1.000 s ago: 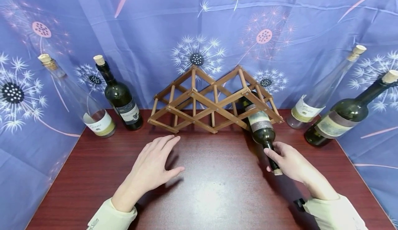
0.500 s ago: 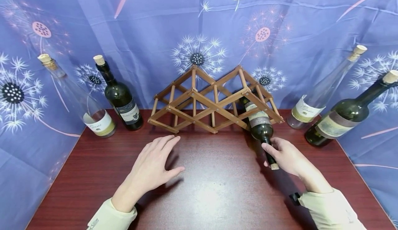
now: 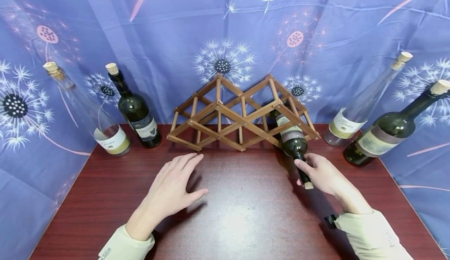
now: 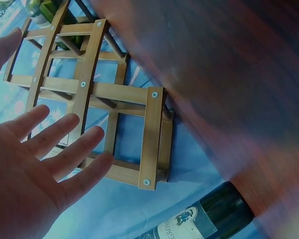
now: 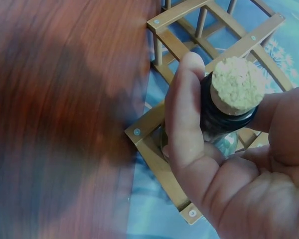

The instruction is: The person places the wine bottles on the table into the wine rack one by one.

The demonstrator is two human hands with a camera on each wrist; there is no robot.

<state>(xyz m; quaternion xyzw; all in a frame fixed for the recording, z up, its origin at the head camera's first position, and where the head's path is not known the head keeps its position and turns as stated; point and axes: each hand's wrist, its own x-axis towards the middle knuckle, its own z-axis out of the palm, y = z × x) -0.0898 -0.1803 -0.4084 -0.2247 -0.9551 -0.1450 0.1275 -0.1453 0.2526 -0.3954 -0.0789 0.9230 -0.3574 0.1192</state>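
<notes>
My right hand [image 3: 321, 174] grips the neck of a dark green wine bottle [image 3: 294, 145], its cork [image 5: 237, 84] facing me in the right wrist view. The bottle's body lies inside the lower right opening of the folding wooden wine rack [image 3: 244, 121], and its base is hidden behind the slats. Fingers curl round the neck just behind the cork. My left hand [image 3: 170, 189] hovers over the table in front of the rack's left half, fingers spread and holding nothing. In the left wrist view its palm [image 4: 20, 184] overlaps the rack.
At the left stand a clear corked bottle [image 3: 112, 137] and a dark green one [image 3: 138, 115]. On the right are another clear bottle [image 3: 346, 123] and a green bottle [image 3: 381, 137]. A patterned blue cloth [image 3: 168, 25] hangs behind the dark red table [image 3: 225, 228].
My right hand has pushed the wine bottle a little farther back into the rack, moving slightly up and left in the head view. The left hand has stayed in place.
</notes>
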